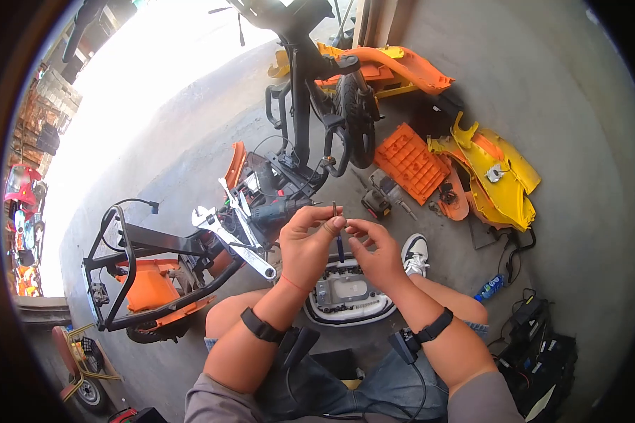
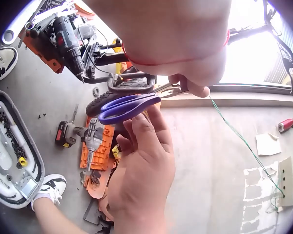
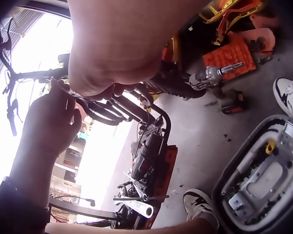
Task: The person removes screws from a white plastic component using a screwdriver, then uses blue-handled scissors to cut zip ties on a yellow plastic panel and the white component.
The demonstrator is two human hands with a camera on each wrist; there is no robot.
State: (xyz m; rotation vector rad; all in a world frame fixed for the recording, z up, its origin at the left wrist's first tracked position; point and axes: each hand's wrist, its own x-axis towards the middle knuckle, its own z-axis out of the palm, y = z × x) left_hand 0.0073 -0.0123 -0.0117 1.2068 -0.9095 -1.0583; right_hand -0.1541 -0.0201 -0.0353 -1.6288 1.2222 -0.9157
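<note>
Both hands are raised directly above the white housing (image 1: 347, 289), which lies on the concrete floor between the person's legs.

The left hand (image 1: 305, 247) has thumb and forefinger pinched on the metal end of the scissors (image 2: 129, 107). A thin green wire (image 2: 244, 144) runs away from the same pinch. The blue handles point toward the right hand (image 1: 377, 257). That hand's fingers are curled with the tips drawn together just beside the handles, but whether they grip them cannot be told.

Beyond the housing lie a cordless drill (image 1: 279, 210) and an adjustable wrench (image 1: 236, 240). An orange ribbed panel (image 1: 409, 161) lies farther off, on the right-hand side.

Judgement: the step in hand appears to be preparing the wire end with the scissors. The next move calls for the right hand seated properly in the handles, the wire kept taut, and the blades clear of the left fingertips.
</note>
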